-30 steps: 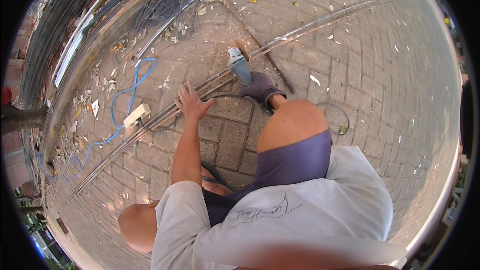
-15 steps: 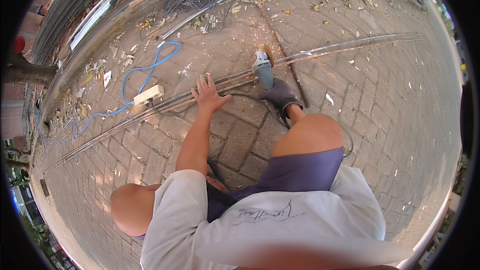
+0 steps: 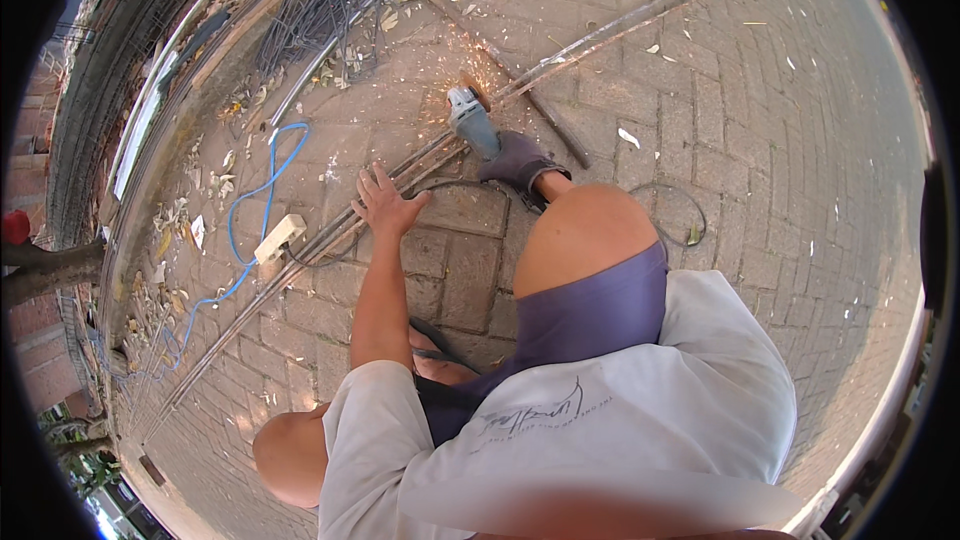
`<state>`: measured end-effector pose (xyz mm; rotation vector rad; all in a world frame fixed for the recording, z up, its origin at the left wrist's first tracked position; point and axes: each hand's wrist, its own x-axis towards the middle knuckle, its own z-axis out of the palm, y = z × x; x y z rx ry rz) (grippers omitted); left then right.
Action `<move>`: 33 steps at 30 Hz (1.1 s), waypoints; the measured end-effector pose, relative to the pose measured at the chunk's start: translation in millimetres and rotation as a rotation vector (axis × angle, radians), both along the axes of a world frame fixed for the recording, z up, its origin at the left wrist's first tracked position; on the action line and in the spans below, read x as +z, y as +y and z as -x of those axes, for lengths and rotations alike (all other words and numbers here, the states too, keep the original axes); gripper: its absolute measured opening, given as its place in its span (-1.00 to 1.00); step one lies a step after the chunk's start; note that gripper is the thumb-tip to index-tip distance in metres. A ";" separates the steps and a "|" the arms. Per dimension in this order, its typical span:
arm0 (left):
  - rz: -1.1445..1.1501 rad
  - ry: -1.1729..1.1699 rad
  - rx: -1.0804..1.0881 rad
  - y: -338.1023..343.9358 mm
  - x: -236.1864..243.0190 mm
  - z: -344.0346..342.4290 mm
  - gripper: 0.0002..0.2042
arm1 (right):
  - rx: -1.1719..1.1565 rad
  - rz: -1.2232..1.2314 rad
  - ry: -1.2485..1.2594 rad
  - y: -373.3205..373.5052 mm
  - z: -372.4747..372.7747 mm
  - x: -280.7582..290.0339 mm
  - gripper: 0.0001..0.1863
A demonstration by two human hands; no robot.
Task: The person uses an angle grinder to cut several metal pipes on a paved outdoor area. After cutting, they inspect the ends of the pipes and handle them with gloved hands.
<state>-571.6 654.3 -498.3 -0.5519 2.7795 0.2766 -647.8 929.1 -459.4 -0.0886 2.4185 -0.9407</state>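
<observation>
My right hand, in a dark glove, is wrapped round the body of a grey-blue angle grinder. Its disc meets a bundle of long, thin metal bars on the ground, and orange sparks spray out around it. Bare and with fingers spread, my left hand rests over the bars to the left of the grinder. A dark rod lies crosswise at the bars, just right of the disc. What part of the cut lies behind the grinder head is hidden.
Left of my hand, a cream power strip joins a blue cable. Tangled dark wire and a silver tube lie at the far left. The grinder's black cord curls past my right knee. Dry leaves dot the brick paving.
The view has turned and shifted, so the bars look steeper and things sit farther left. Sparks are brighter and spread wider around the disc. Both hands keep about the same places on grinder and bars.
</observation>
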 end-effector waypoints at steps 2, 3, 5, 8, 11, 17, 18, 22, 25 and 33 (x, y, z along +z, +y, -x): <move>0.004 -0.016 0.006 -0.2 -0.7 0.8 0.30 | 0.001 0.018 0.007 0.7 -0.5 1.9 -0.15; 0.006 -0.003 -0.006 -0.3 -1.0 1.4 0.30 | 0.008 0.025 0.012 1.2 -1.0 3.0 -0.15; 0.017 -0.019 -0.007 -0.4 -1.3 1.9 0.30 | 0.000 0.041 0.002 2.7 -3.4 4.4 -0.15; 0.011 -0.013 -0.007 -0.1 -1.8 1.9 0.29 | -0.005 0.038 -0.010 5.6 -5.4 3.3 -0.16; 0.006 -0.005 -0.003 0.3 -1.8 1.7 0.29 | -0.015 0.029 -0.008 6.1 -4.7 -0.9 -0.16; -0.005 -0.008 0.002 -0.3 -1.0 1.7 0.29 | -0.026 0.032 -0.013 0.9 -1.4 -4.7 -0.24; -0.008 0.004 -0.001 -0.5 -1.0 1.6 0.29 | -0.031 0.028 -0.019 0.5 -1.9 -4.4 -0.28; -0.010 -0.004 0.005 -0.6 -1.9 0.7 0.30 | -0.025 0.016 0.006 1.4 -4.7 -3.7 -0.24; -0.004 -0.002 0.003 -0.2 -2.9 -0.1 0.30 | -0.014 0.012 0.005 1.4 -4.3 -3.6 -0.15; -0.006 0.010 -0.006 -1.1 -3.0 -0.3 0.30 | -0.026 0.002 0.012 -1.4 -5.2 3.0 -0.28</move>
